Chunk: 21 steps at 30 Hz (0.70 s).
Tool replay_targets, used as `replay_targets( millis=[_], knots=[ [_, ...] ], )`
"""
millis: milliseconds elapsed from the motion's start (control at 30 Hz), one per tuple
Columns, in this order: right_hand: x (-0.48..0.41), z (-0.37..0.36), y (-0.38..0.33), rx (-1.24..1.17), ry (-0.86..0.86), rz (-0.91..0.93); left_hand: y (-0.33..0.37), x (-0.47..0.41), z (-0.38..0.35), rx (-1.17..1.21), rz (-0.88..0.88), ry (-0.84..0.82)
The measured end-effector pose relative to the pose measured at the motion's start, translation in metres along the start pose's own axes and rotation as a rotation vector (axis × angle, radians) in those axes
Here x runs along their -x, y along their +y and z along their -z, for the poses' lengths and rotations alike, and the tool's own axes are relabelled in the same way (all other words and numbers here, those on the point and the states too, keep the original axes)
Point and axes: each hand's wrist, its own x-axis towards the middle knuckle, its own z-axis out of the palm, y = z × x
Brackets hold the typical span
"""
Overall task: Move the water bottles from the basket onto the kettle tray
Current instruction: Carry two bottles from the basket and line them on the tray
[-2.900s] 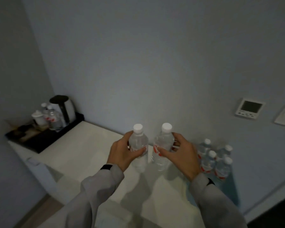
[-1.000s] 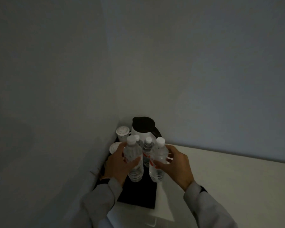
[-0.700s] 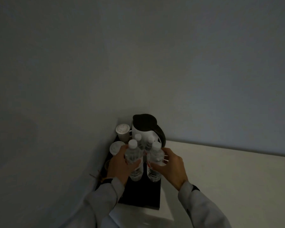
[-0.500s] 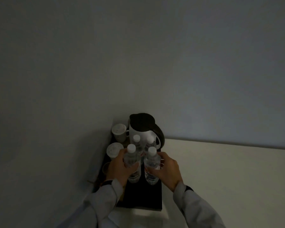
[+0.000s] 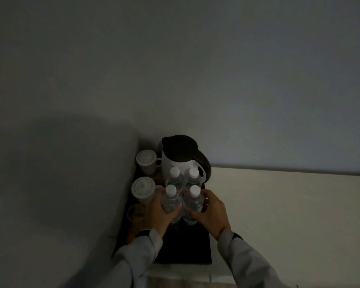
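The room is dim. My left hand (image 5: 157, 214) grips a clear water bottle (image 5: 171, 199) with a white cap, upright on the black kettle tray (image 5: 185, 248). My right hand (image 5: 211, 214) grips a second clear bottle (image 5: 193, 201) right beside it. Two more bottles (image 5: 183, 178) stand just behind them, in front of the white kettle (image 5: 180, 157) with a dark lid. The basket is out of view.
Two white lidded cups (image 5: 146, 163) stand at the tray's left side by the wall corner, with a small glass (image 5: 134, 213) nearer me. The pale counter (image 5: 279, 208) stretches to the right. Walls close in at the left and behind.
I carried the two bottles from the right end of the counter over to the tray. Over the last second both hands lowered them down behind the two standing bottles.
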Motion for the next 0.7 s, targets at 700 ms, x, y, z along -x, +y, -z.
replay_targets(
  millis=[700],
  knots=[
    [0.000, 0.014, -0.002, 0.118, -0.033, 0.101, 0.000, -0.027, 0.026, 0.039, -0.065, -0.353]
  ],
)
